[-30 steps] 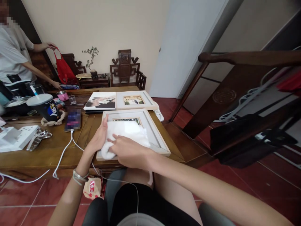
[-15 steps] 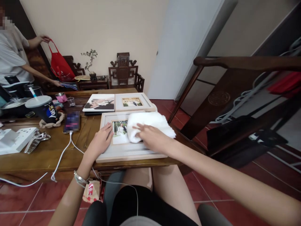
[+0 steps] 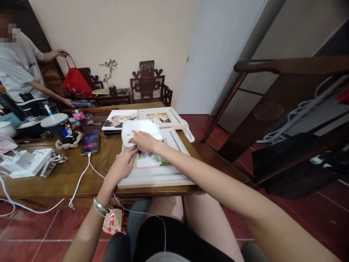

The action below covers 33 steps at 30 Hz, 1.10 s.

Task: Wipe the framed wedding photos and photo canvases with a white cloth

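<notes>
A light wooden picture frame (image 3: 158,181) with a wide pale mat lies flat at the table's front edge, partly covered by my arm and hands. Inside it is a photo (image 3: 148,161) with a white dress and greenery. My right hand (image 3: 146,141) grips a folded white towel (image 3: 140,127), pressed on the frame's upper left part. Along the frame's left border rests my left hand (image 3: 123,165), its fingers laid on the border, close to the right hand's fingertips.
Behind lie a second framed photo (image 3: 174,118) and a photo album (image 3: 114,118). To the left are a phone (image 3: 90,142) on a white cable, a lidded black cup (image 3: 64,129) and a power strip (image 3: 34,163). A person (image 3: 20,69) holds a red bag (image 3: 77,82).
My right hand has slid the towel left and away from me across the frame, uncovering its right side. The left hand stays at the left border. The view has shifted slightly.
</notes>
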Tool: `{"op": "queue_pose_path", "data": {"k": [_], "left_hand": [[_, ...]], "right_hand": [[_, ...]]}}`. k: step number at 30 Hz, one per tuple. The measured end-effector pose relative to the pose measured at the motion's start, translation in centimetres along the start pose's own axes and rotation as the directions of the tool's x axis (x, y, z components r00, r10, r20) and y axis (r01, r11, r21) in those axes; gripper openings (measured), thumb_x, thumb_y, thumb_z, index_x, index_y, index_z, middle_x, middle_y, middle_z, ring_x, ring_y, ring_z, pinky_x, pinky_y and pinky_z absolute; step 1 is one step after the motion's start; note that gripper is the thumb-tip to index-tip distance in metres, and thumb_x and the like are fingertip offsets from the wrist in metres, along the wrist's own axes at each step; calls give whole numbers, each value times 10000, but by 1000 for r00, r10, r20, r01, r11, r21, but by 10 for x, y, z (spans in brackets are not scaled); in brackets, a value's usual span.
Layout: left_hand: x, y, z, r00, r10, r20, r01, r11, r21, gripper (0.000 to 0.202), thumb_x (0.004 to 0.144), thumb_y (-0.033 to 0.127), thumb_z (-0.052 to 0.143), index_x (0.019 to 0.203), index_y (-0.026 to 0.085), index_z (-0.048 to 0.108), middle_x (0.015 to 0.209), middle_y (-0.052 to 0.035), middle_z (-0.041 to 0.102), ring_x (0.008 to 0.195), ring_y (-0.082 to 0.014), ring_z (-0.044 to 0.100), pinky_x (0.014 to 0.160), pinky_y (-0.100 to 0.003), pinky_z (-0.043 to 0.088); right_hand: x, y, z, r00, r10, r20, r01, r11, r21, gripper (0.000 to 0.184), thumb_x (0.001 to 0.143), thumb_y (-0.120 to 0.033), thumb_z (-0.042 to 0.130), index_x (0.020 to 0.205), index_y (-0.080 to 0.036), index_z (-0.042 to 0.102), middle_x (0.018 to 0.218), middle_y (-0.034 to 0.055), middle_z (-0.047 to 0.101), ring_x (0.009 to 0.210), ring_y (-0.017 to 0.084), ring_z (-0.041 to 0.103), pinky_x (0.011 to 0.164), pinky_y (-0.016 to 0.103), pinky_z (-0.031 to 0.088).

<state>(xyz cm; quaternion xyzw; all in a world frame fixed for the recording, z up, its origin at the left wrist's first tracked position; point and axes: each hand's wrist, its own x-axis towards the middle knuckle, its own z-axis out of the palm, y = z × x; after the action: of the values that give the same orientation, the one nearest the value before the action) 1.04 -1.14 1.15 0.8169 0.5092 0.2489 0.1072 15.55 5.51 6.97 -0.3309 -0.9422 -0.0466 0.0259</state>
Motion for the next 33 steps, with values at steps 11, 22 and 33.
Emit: {"op": "queue_pose_path", "data": {"k": [11,22,33], "left_hand": [[-3,-4,5,996,-85,-2,85,996,30,683,745,-30,352,1343,211,576,1510,-69,458,1423,-233,389,1177,-486,318],[-1,-9,8,993,-114,-29,115,992,47,602,825,31,343,1395,156,495,1526,-126,425,1429,-254,374,1173,-522,309],[3,-12,4,996,-66,-57,67,998,16,577,837,47,335,1377,120,523,1523,-144,424,1427,-265,376,1177,-499,310]], "right_hand": [[-57,60,-12,955,255,152,-251,967,-43,512,761,32,477,1147,-186,734,1266,150,665,1152,261,634,877,332,491],[-137,60,-25,950,251,186,-268,961,71,522,689,75,416,955,-184,784,1032,76,760,1008,226,670,889,285,458],[-191,22,-41,933,235,271,-301,924,235,568,685,46,414,1020,-244,769,1033,30,754,1025,212,664,880,270,481]]}}
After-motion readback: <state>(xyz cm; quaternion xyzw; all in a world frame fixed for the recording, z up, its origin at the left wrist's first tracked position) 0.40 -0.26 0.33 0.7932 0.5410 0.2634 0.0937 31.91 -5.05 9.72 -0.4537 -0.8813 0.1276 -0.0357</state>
